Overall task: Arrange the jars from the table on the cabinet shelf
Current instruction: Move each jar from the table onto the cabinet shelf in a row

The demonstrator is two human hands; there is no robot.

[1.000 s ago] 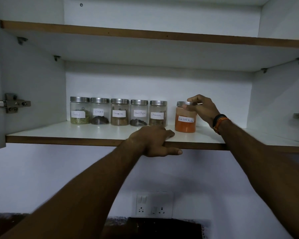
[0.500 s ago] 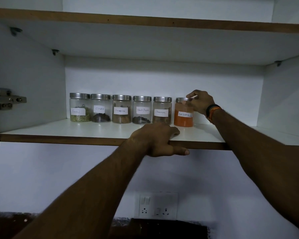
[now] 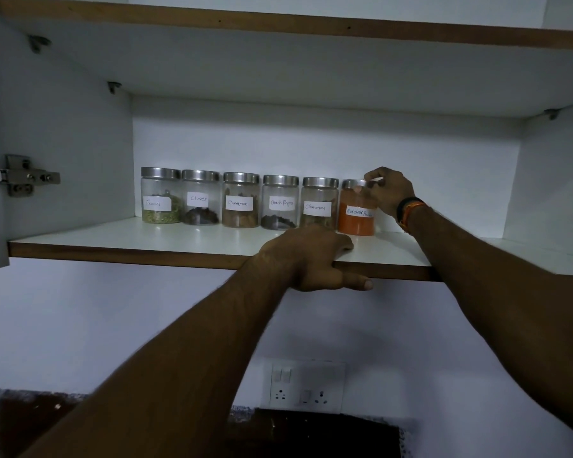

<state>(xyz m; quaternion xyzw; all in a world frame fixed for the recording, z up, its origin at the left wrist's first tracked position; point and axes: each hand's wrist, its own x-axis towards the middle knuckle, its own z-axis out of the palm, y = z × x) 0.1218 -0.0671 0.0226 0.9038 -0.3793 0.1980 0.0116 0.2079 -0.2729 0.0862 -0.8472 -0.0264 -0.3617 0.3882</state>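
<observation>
Several glass jars with steel lids stand in a row at the back of the white cabinet shelf [image 3: 179, 241]: fennel [image 3: 161, 196], cloves [image 3: 200, 199], cinnamon [image 3: 241, 201], black pepper [image 3: 280, 203], a second cinnamon [image 3: 319, 204]. At the right end stands the red chilli powder jar [image 3: 356, 219], upright and close beside the second cinnamon jar. My right hand [image 3: 389, 191] grips this jar around its lid and upper side. My left hand [image 3: 315, 259] clasps the shelf's wooden front edge, fingers on top, thumb underneath.
A second shelf [image 3: 278, 26] sits above. A door hinge [image 3: 24, 176] juts out at the left wall. The shelf right of the chilli jar is bare. Below on the wall is a switch and socket plate [image 3: 303, 385], with a dark surface [image 3: 278, 434] under it.
My right hand has slid the red chilli powder jar back and left, from the middle of the shelf into line with the other jars. The left hand has stayed on the shelf edge.
</observation>
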